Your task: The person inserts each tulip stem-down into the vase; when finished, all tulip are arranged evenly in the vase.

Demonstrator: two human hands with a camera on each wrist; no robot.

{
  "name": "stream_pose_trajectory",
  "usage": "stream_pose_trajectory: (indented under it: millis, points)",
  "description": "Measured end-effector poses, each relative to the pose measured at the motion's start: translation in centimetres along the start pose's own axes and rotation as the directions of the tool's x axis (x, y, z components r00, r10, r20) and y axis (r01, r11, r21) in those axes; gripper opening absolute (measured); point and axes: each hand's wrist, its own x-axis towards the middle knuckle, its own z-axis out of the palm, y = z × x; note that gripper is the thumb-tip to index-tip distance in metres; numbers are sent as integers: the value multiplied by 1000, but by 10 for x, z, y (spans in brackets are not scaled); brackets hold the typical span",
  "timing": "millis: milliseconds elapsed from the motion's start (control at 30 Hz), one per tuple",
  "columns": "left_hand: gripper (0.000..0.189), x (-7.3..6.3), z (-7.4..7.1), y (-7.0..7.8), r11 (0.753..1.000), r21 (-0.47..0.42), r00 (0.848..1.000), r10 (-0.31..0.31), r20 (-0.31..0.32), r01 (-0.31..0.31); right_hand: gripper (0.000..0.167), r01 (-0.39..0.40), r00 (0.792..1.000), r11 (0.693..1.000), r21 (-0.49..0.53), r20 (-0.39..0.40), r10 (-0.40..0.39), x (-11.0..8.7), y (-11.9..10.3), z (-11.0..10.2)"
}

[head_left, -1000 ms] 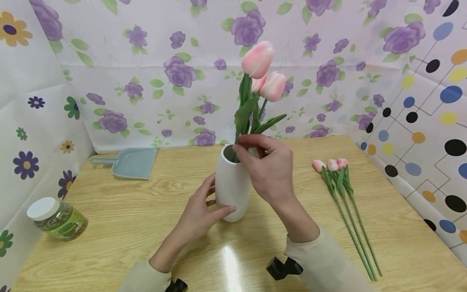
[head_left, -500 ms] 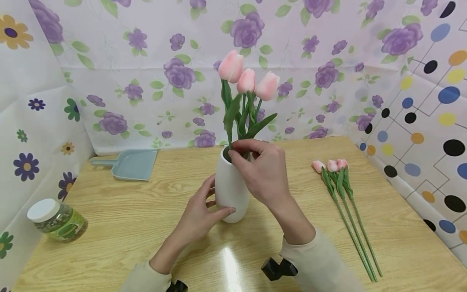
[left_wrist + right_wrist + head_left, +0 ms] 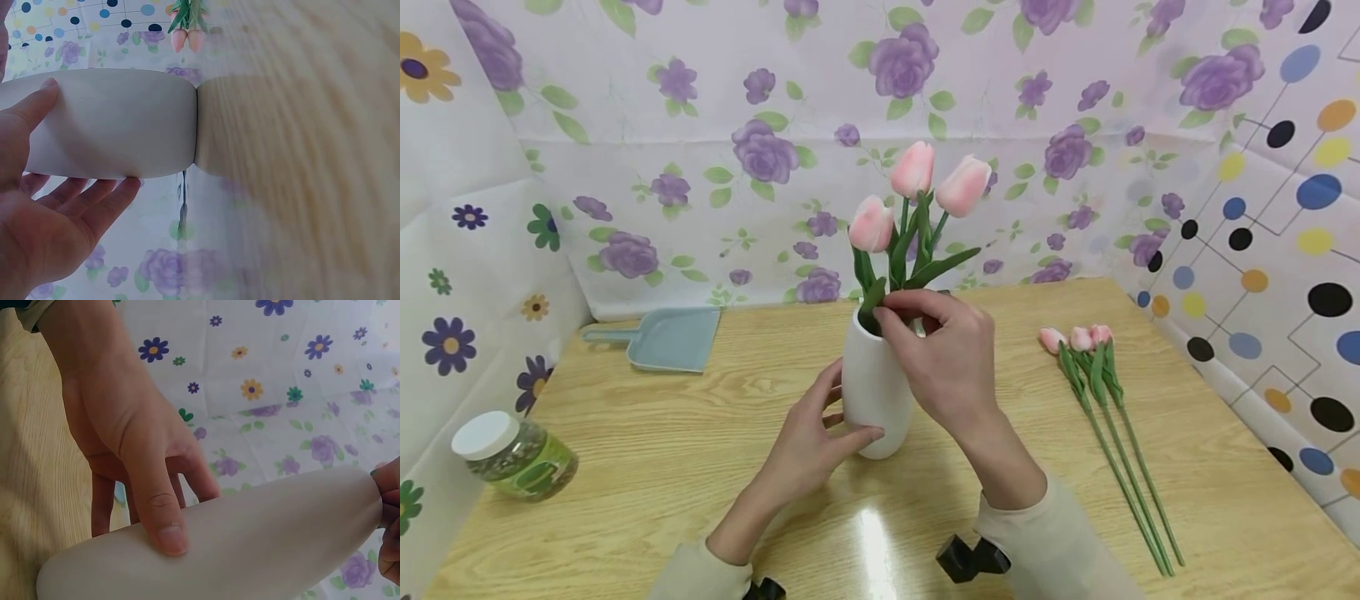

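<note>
A white vase [image 3: 874, 392] stands upright on the wooden table, steadied by my left hand [image 3: 812, 437]. In the left wrist view that hand's thumb and fingers wrap either side of the vase's lower body. At the vase's mouth, my right hand [image 3: 947, 358] pinches the stem of a pink tulip [image 3: 872, 225], low on the left with its leaves at the rim. Two more pink tulips rise from the vase, a middle tulip [image 3: 913, 169] and a right tulip [image 3: 964, 185]. The stems inside the vase are hidden. Only a few right fingers [image 3: 390, 512] show in the right wrist view.
Three pink tulips [image 3: 1097, 375] lie side by side on the table [image 3: 700, 450] at the right. A blue-grey dustpan [image 3: 673, 339] rests at the back left, and a lidded jar [image 3: 516, 456] stands at the left edge. Patterned sheets surround the table.
The pinched tulip has moved left and down into the vase, its bloom now lowest of the three. My right hand stays at the rim. My left hand keeps its hold on the vase.
</note>
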Motion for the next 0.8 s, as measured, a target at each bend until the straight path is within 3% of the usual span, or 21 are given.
stream_pose_trajectory:
  millis: [167,300,533,800]
  points:
    - [94,0,0,-1,1000,4,1000,-8,-4,8,6,41,998,998,42,-59,-38,-6,2,-4]
    - [95,0,0,-1,1000,-2,1000,-17,-3,17,6,49,994,990,133,-98,-36,-12,6,-14]
    - [96,-1,0,1,1000,-2,1000,-19,1,19,7,-79,983,954,290,-136,123,-16,29,-41]
    - [95,-1,-1,1,1000,-11,1000,-15,9,15,10,-232,957,916,328,-94,276,-24,65,-67]
